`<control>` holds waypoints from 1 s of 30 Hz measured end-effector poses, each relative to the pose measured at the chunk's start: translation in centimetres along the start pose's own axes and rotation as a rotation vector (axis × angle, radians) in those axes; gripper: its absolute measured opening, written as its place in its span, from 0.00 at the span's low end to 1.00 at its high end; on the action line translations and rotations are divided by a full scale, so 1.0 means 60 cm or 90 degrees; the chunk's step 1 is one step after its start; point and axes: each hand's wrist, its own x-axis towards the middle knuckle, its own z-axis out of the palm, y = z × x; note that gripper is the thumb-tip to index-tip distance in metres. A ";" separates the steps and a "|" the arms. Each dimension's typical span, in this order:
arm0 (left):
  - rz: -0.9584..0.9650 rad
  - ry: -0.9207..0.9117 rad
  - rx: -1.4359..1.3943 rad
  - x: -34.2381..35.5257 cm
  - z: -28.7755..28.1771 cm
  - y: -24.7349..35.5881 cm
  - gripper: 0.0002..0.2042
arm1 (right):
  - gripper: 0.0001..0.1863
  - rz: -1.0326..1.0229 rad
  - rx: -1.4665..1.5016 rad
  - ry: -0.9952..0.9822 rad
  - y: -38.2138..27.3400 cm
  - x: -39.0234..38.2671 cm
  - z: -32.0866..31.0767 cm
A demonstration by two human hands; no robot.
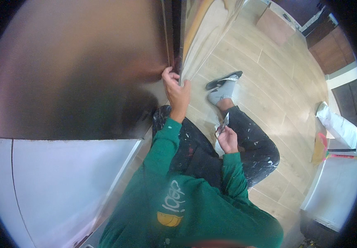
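Observation:
My left hand is at the lower end of a dark upright edge strip, beside a large glossy brown panel. Its bent fingers lie on the panel side and its thumb on the other, straddling the edge. Low over my lap, my right hand closes on a small flat grey and silver tool, which resembles a scraper; its exact kind is unclear. A whitish scrap, partly hidden, shows just below that tool. Both arms wear green sleeves, and my dark trousers carry paint specks.
Pale wood-look tiles cover the floor. A light wood-grained panel rises right of the dark strip. White panels stand at the lower left. On the right are a white bag and a pink-and-yellow object with a handle.

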 end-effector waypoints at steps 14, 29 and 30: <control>-0.356 -0.306 -0.667 -0.199 -0.051 -0.054 0.17 | 0.15 -0.277 -0.697 -0.134 -0.006 -0.060 0.351; -0.686 -0.226 -1.120 -0.176 -0.053 -0.045 0.06 | 0.16 -0.522 -1.238 -0.240 0.092 -0.086 0.515; -0.682 -0.240 -1.135 -0.178 -0.051 -0.043 0.06 | 0.18 -0.522 -1.221 -0.274 0.093 -0.085 0.529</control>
